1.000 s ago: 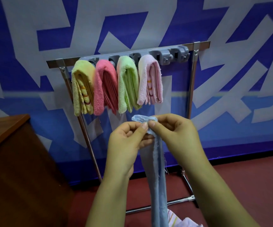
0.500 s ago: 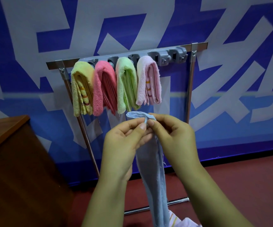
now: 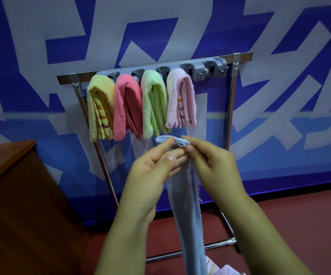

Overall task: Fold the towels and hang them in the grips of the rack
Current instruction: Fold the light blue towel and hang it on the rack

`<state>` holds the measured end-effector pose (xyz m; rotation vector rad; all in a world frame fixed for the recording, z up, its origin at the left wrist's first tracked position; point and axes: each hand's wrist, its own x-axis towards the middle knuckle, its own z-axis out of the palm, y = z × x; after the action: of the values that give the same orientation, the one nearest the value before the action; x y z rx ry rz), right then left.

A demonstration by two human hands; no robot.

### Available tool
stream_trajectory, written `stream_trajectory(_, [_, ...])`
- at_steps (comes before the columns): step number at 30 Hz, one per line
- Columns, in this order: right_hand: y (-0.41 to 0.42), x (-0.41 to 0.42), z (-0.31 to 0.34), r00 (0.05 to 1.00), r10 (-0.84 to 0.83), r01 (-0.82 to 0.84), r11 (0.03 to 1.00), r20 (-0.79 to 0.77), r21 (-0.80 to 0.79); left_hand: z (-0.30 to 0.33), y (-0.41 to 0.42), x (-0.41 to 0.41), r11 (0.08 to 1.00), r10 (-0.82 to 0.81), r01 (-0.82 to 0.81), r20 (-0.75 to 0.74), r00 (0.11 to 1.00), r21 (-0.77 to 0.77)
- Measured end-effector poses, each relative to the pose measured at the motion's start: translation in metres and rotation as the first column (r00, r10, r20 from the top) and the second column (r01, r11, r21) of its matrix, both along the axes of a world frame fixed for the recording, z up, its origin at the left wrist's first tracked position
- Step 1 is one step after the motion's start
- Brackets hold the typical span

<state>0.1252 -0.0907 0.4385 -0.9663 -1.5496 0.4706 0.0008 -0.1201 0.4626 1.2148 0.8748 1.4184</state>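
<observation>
A light blue towel hangs down long and narrow in front of me. My left hand and my right hand both pinch its bunched top edge just below the rack. The metal rack carries a grey grip strip. Folded in its grips hang a yellow towel, a dark pink towel, a green towel and a pale pink towel. Two grips at the strip's right end hold nothing.
A brown wooden table stands at the left. More cloth lies at the bottom edge, on the red floor. A blue and white wall is close behind the rack.
Both hands shifted their pinch along the blue towel's top edge; the left thumb now lies lower on the cloth. The view has tilted slightly.
</observation>
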Motion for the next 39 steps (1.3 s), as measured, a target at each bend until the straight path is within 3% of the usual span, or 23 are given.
stream_trajectory(2, [0.003, 0.004, 0.000, 0.998, 0.014, -0.016, 0.999, -0.069, -0.038, 0.000, 0.001, -0.001, 0.997, 0.049, -0.042, -0.105, 0.993, 0.066])
stream_trajectory(4, [0.005, 0.006, -0.001, 0.986, 0.037, -0.054, 0.993, -0.160, -0.101, -0.002, 0.005, -0.007, 0.953, 0.262, -0.217, -0.223, 0.939, 0.210])
stream_trajectory(7, [0.005, 0.008, -0.002, 0.974, 0.053, -0.088, 0.985, -0.222, -0.150, -0.009, 0.014, -0.024, 0.772, 0.608, -0.379, -0.419, 0.674, 0.510])
stream_trajectory(9, [0.005, 0.009, -0.002, 0.970, 0.075, -0.114, 0.981, -0.231, -0.160, -0.014, 0.018, -0.034, 0.751, 0.637, -0.341, -0.483, 0.601, 0.566])
stream_trajectory(17, [0.002, 0.012, 0.002, 0.957, 0.227, -0.252, 0.958, -0.179, -0.136, -0.010, 0.019, -0.048, 0.852, 0.467, -0.138, -0.616, 0.634, 0.504])
stream_trajectory(23, [0.005, 0.015, 0.001, 0.982, 0.136, -0.153, 0.980, -0.132, -0.131, -0.002, 0.023, -0.050, 0.885, 0.402, -0.054, -0.700, 0.590, 0.462])
stream_trajectory(27, [0.003, 0.017, 0.013, 0.984, 0.121, -0.134, 0.987, -0.128, -0.092, 0.014, 0.022, -0.046, 0.847, 0.439, -0.054, -0.638, 0.633, 0.530])
stream_trajectory(32, [0.001, 0.020, 0.018, 0.986, 0.105, -0.111, 0.993, -0.129, -0.044, 0.015, 0.021, -0.041, 0.873, 0.340, -0.134, -0.390, 0.856, 0.469])
stream_trajectory(35, [-0.001, 0.017, 0.010, 0.986, 0.087, -0.095, 0.994, -0.144, -0.055, 0.012, 0.021, -0.038, 0.871, 0.351, -0.154, -0.370, 0.860, 0.467])
stream_trajectory(39, [-0.001, 0.014, 0.010, 0.979, 0.127, -0.132, 0.991, -0.160, -0.020, 0.016, 0.020, -0.037, 0.860, 0.381, -0.131, -0.451, 0.807, 0.493])
